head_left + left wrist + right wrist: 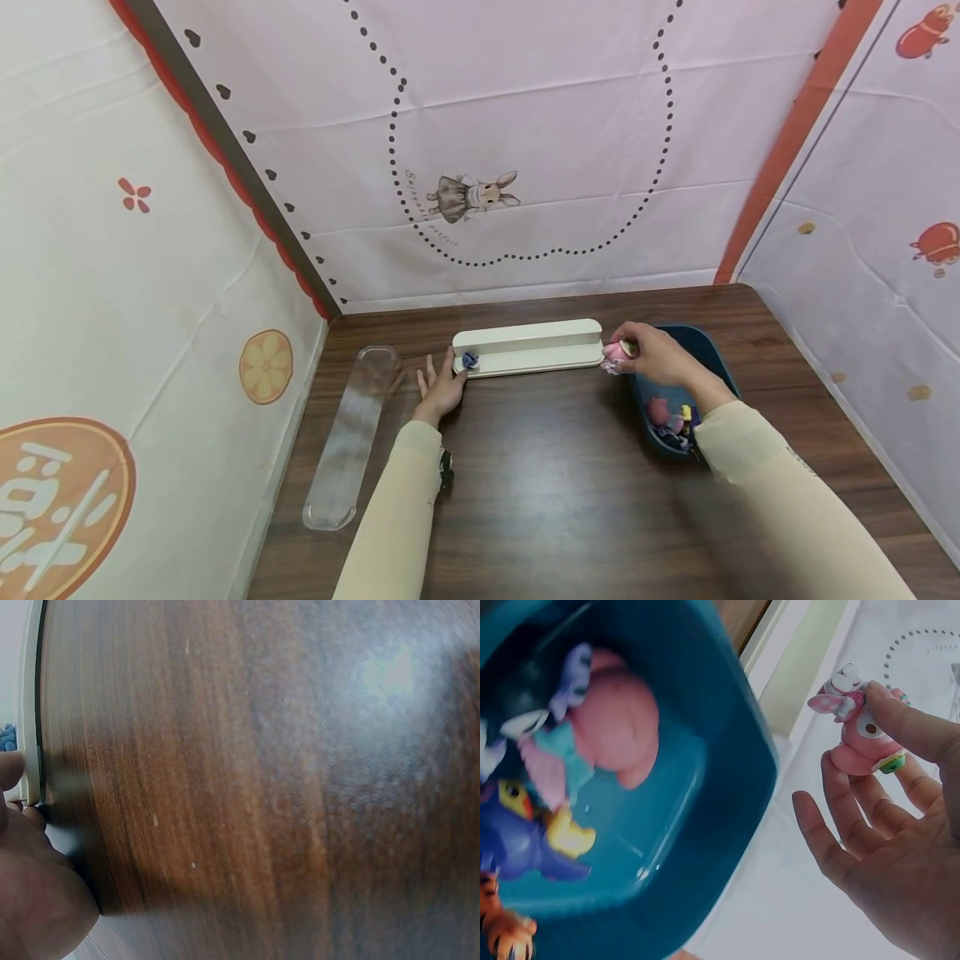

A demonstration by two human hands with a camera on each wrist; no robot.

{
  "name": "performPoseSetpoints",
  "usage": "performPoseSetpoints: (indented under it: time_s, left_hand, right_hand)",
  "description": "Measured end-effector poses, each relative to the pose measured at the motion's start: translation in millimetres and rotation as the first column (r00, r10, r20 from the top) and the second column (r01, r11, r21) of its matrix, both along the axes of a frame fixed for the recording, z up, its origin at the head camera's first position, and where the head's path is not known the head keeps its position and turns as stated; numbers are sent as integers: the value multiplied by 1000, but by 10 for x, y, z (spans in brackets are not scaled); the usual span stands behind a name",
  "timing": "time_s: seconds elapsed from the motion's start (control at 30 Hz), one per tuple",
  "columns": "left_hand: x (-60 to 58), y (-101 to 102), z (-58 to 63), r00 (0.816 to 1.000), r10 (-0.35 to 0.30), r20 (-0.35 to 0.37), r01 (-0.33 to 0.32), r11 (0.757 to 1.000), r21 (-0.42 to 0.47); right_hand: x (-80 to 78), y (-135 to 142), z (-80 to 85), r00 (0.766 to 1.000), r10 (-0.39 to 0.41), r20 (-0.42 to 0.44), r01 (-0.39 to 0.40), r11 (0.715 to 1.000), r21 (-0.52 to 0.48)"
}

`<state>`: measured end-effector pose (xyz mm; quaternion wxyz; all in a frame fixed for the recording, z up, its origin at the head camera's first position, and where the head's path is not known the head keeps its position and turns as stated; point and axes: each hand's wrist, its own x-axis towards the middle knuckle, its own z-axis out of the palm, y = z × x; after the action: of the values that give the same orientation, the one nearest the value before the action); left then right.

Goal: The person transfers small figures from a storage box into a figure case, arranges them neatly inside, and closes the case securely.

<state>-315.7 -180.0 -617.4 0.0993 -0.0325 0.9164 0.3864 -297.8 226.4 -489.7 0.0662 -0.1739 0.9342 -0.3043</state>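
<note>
My right hand (660,357) pinches a pink toy figurine (866,739) between thumb and fingertips, off the right end of a long white display stand (528,358). The figurine has a round pink body, a white patch and a green piece on it. At the stand's left end, my left hand (444,390) grips the corner between thumb and index finger, its other fingers spread to the left. A small dark blue figurine (470,360) sits on the stand's ledge beside that thumb. Only the stand's edge, some blue and part of the hand show in the left wrist view.
A blue bin (693,337) stands under the right forearm, holding several toy figurines, among them a pink one (619,716) and a purple-blue one (521,836). A long clear plastic cover (345,450) lies left on the wooden table (540,483). Printed cloth (555,150) walls it behind.
</note>
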Motion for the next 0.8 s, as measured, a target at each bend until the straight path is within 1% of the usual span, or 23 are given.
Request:
performPoseSetpoints:
  time_s: [0.13, 0.33, 0.53, 0.8]
  left_hand:
    - [11, -3, 1, 1000, 2, 1, -2, 1000, -10]
    - [1, 3, -6, 1000, 22, 14, -23, 1000, 17]
    - [5, -4, -3, 1000, 13, 6, -13, 1000, 6]
    - [-29, -2, -40, 1000, 13, 1, -13, 1000, 6]
  right_hand:
    - [-25, -119, -38, 1000, 4, -17, -4, 1000, -13]
    - [-76, -336, -96, 999, 3, -34, -3, 1000, -16]
    - [-124, -560, -166, 998, 18, -56, -21, 999, -47]
    - [-186, -856, -269, 993, 25, -116, -33, 997, -72]
